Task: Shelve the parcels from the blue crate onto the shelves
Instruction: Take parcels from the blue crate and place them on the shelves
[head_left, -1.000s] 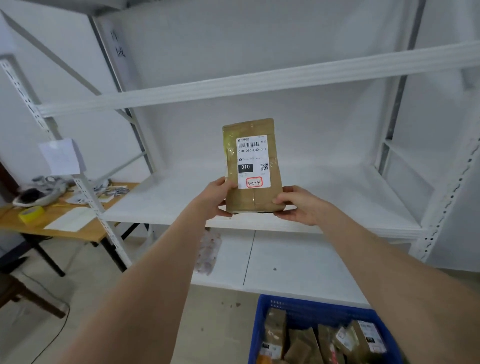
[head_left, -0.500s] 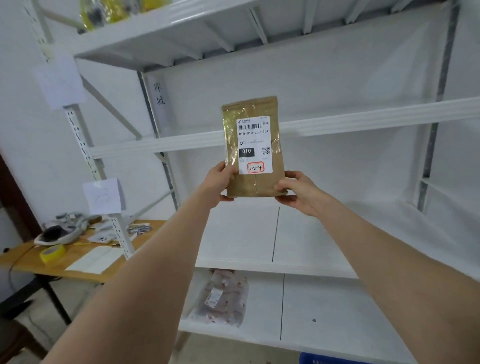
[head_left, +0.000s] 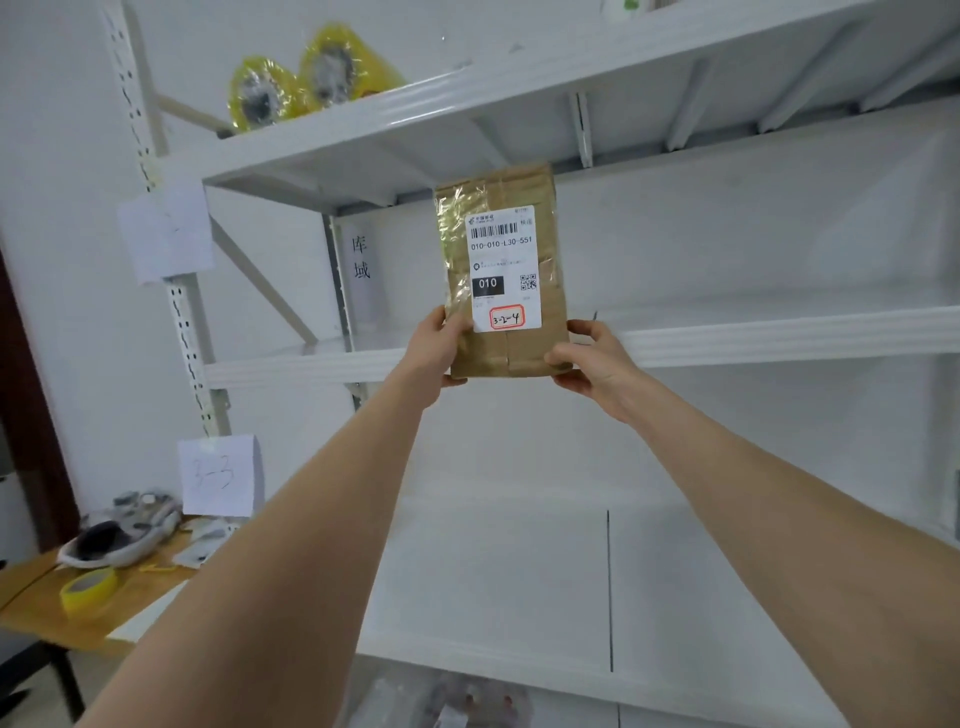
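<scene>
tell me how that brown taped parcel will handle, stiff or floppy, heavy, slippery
Probably fairly stiff: the brown parcel stands flat and upright though the left hand and right hand grip only its bottom corners. Likely light, held that way with arms outstretched. Its glossy tape may be a little slippery.

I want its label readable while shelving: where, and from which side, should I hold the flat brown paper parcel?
Pinch the flat brown paper parcel at its lower side edges, one grip from the left, one from the right. It is flat and upright, facing you, so low side pinches leave the white label uncovered.
</scene>
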